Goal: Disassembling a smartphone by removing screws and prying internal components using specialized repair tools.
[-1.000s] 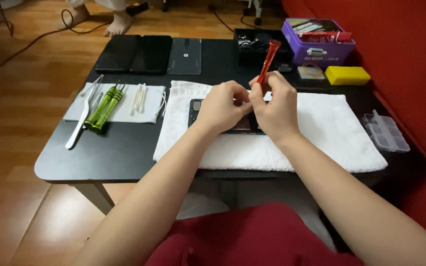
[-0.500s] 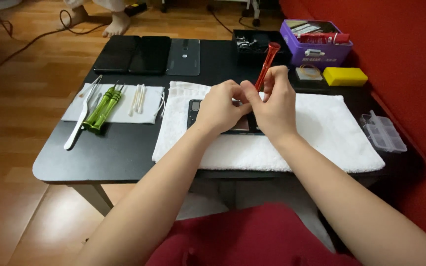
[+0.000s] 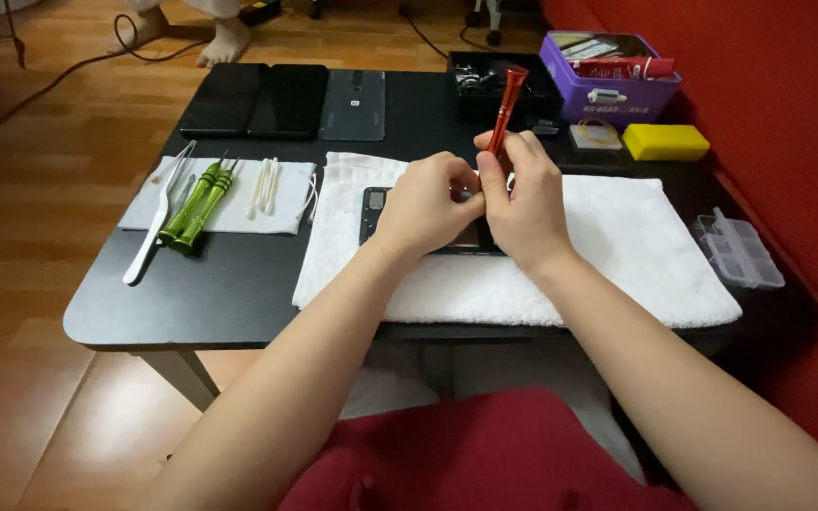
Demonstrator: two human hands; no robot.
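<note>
From the head camera, both forearms reach forward from the lower corners and meet over the middle of a white towel [image 3: 617,255] spread on a black table [image 3: 239,293]; the right hand [image 3: 523,203] is raised with the wrist bent up, its fingers closed around the lower shaft of a red screwdriver [image 3: 505,106] that stands nearly upright, handle end topmost; the left hand [image 3: 425,203] is curled narrow beside it, fingertips pinched together and touching the right hand's fingers near the tool's lower end, though whether it grips anything small cannot be told; beneath both hands a dark opened phone [image 3: 376,210] lies flat on the towel, mostly hidden by them; to the left, on a smaller white cloth [image 3: 281,213], lie two green screwdrivers [image 3: 199,203], a white plastic tool [image 3: 155,227] and cotton swabs [image 3: 265,185]; farther back rest dark phones [image 3: 257,99], a purple box [image 3: 608,80], a yellow block [image 3: 665,142]; a clear compartment case [image 3: 738,251] sits at the right edge.
</note>
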